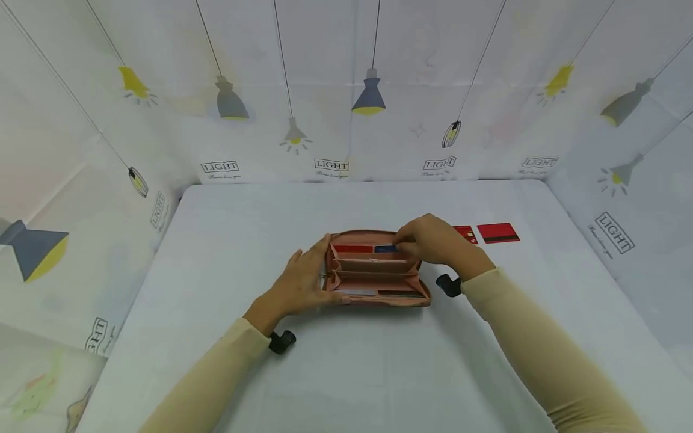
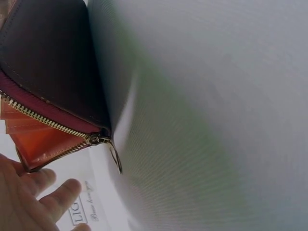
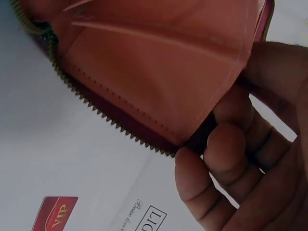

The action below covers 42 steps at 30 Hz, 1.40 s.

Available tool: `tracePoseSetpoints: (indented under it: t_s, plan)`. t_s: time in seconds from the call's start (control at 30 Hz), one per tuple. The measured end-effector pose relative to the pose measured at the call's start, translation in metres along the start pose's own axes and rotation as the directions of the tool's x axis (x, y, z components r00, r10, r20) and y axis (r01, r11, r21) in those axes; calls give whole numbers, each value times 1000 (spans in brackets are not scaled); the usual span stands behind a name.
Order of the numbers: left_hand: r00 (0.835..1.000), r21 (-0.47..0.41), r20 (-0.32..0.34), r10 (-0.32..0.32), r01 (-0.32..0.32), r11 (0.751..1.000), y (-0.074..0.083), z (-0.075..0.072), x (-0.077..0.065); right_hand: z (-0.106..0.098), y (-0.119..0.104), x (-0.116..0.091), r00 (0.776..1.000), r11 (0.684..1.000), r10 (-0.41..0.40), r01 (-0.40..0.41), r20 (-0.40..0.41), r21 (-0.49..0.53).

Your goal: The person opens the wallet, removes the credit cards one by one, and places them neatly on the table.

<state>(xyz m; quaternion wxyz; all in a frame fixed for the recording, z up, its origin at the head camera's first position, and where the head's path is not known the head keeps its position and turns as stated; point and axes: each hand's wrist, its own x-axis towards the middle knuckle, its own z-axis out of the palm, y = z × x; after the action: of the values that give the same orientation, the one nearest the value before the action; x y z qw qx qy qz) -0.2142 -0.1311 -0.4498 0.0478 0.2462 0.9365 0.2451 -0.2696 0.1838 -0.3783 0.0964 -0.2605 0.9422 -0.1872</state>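
Observation:
An unzipped long wallet (image 1: pixel 379 277) with a pinkish-orange, divided inside stands open on the table. My left hand (image 1: pixel 300 282) holds its left end, thumb along the front edge and fingers at the back corner. Over the wallet's back right corner, my right hand (image 1: pixel 430 240) pinches a blue card (image 1: pixel 384 248) seated in a back slot. A red card (image 1: pixel 354 248) sits in the slot left of it. The front slots hold a pale card (image 1: pixel 357 292) and a dark card (image 1: pixel 400 294). In the right wrist view, curled fingers (image 3: pixel 226 144) lie against the wallet's outer corner.
Two red cards lie on the white table (image 1: pixel 346 373) beyond the right hand: one with a dark stripe (image 1: pixel 498 233), the other (image 1: pixel 466 234) partly hidden by the hand. A lamp-patterned sheet (image 1: pixel 400 144) rises behind the table. A zipper pull (image 2: pixel 114 156) hangs at the wallet's end.

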Motion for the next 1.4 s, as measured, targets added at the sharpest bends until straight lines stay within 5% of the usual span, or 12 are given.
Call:
tracePoseSetpoints:
  t_s: [0.2, 0.5, 0.9, 1.4]
  plan:
    - [1000, -12, 7, 12, -12, 1000, 2, 4, 1, 7, -3, -4, 997, 995, 72, -69, 36, -68]
    - [999, 2, 7, 44, -44, 999, 4, 2, 2, 8, -7, -7, 991, 953, 131, -131, -18, -272]
    - [999, 42, 3, 37, -37, 998, 4, 0, -1, -1, -2, 3, 987, 990, 127, -119, 95, -80]
    - [999, 68, -13, 35, -34, 997, 1, 0, -2, -12, -13, 15, 968, 983, 139, -109, 207, -151]
